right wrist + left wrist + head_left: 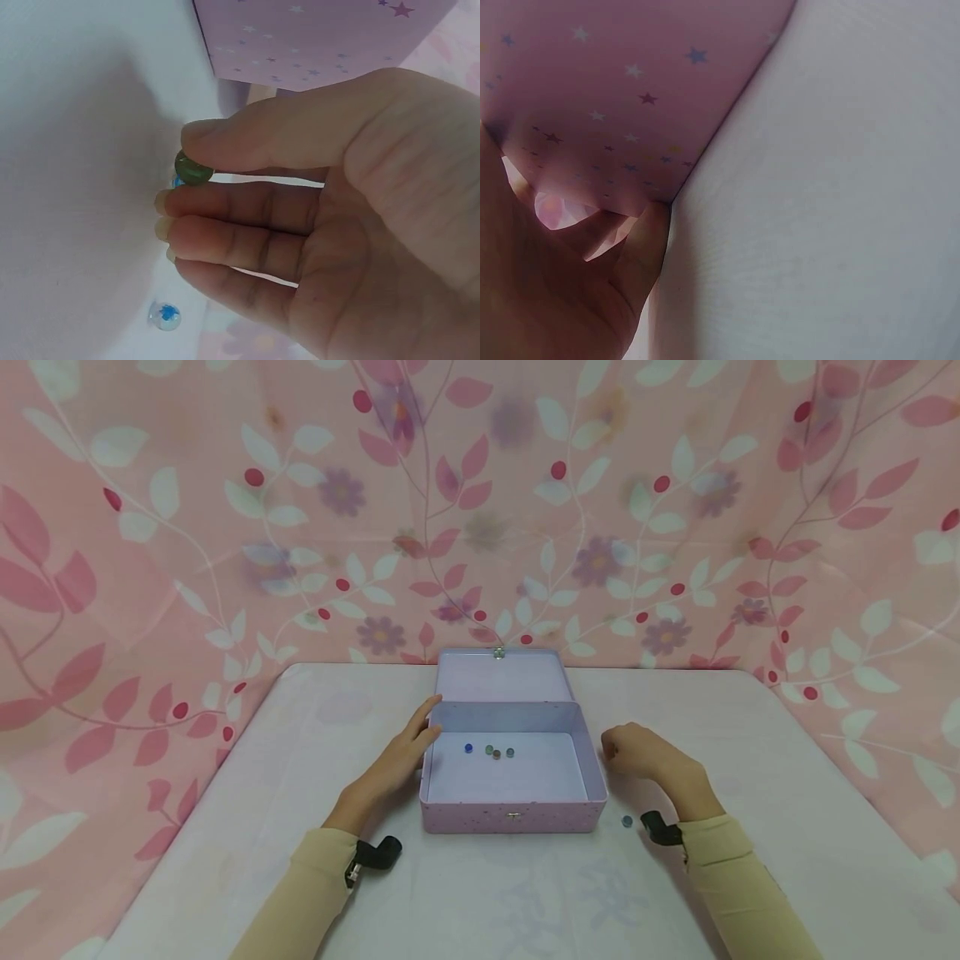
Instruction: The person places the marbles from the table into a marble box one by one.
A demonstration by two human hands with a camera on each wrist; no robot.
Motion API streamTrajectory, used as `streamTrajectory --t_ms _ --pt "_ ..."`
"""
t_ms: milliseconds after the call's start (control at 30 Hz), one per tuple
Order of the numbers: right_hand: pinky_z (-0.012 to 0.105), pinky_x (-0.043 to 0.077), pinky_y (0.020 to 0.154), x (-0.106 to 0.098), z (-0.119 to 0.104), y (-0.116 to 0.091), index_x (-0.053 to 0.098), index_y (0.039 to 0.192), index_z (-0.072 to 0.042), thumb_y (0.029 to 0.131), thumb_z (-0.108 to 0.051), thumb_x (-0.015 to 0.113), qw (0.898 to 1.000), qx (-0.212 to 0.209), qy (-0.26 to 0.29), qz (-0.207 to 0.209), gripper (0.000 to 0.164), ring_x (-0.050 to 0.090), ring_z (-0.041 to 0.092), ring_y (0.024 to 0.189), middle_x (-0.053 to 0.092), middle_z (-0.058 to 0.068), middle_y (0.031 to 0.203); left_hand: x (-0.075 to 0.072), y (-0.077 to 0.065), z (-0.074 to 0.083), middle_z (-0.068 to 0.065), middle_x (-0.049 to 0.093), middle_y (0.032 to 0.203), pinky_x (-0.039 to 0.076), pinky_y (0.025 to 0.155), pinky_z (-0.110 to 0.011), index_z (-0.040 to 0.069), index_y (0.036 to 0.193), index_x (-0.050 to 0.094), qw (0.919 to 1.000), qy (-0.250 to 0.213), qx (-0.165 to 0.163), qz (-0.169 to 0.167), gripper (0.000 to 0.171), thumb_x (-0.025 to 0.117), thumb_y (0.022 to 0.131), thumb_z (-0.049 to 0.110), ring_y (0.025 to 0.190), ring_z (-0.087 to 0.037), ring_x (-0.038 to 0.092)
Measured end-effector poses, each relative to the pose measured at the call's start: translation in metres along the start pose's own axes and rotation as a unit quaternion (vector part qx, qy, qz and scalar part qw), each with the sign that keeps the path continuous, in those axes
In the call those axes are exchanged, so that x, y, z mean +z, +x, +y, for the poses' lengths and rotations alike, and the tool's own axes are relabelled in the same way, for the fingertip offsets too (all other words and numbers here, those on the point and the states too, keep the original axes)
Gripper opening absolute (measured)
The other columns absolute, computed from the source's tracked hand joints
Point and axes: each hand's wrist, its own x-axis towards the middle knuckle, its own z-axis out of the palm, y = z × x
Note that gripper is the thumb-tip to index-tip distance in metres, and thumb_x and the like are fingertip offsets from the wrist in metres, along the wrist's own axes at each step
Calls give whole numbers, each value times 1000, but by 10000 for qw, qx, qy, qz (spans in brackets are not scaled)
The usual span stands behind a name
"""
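My left hand (401, 747) rests against the left side of a lilac tin box (513, 818), its thumb at the rim. In the left wrist view its fingers touch the star-printed side wall (630, 90). My right hand (637, 752), just right of the box, pinches a green marble (193, 169) between thumb and index finger; the head view hides that marble. Several marbles lie inside the box, among them a blue marble (468, 748) and a brownish marble (497, 755). A clear marble with blue inside (165, 316) sits on the table below my right hand.
The box's hinged lid (502, 677) stands open at the back. A white cloth covers the table (360, 910). One marble (627, 822) lies near the box's front right corner. Behind the table hangs a pink floral curtain (480, 527).
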Motion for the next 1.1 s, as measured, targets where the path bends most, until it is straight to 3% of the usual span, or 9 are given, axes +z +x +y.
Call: streamTrajectory --t_ms 433,667,900,1100 --pt "30 46 62 -1 -3 1 66 87 -6 82 0 58 9984 -412 54 387 11 53 17 70 63 5 80 0 2 -1 -4 17 167 40 110 -61 57 152 11 10000 -29 -28 -32 53 36 105 51 152 -34 25" --pt "29 46 62 -2 -8 -1 65 86 -6 83 0 59 9982 -404 8 441 9 53 16 70 62 4 80 0 2 -2 -4 18 167 41 109 -62 55 152 11 10000 -17 -13 -22 54 36 105 52 152 -35 25" --pt "27 42 58 -8 -19 -6 62 81 -9 85 1 59 9938 -749 -78 817 11 50 14 65 57 1 71 -1 3 -3 -5 18 167 40 111 -60 56 152 11 9999 -48 -79 -62 53 36 105 50 152 -33 25" --pt "27 41 59 -14 -27 -10 65 84 -8 86 -1 59 9911 -821 -145 1040 10 49 14 66 56 -1 71 -4 -3 10 -9 14 168 39 112 -59 47 157 9 9995 -75 -203 -228 57 35 106 47 152 -35 22"
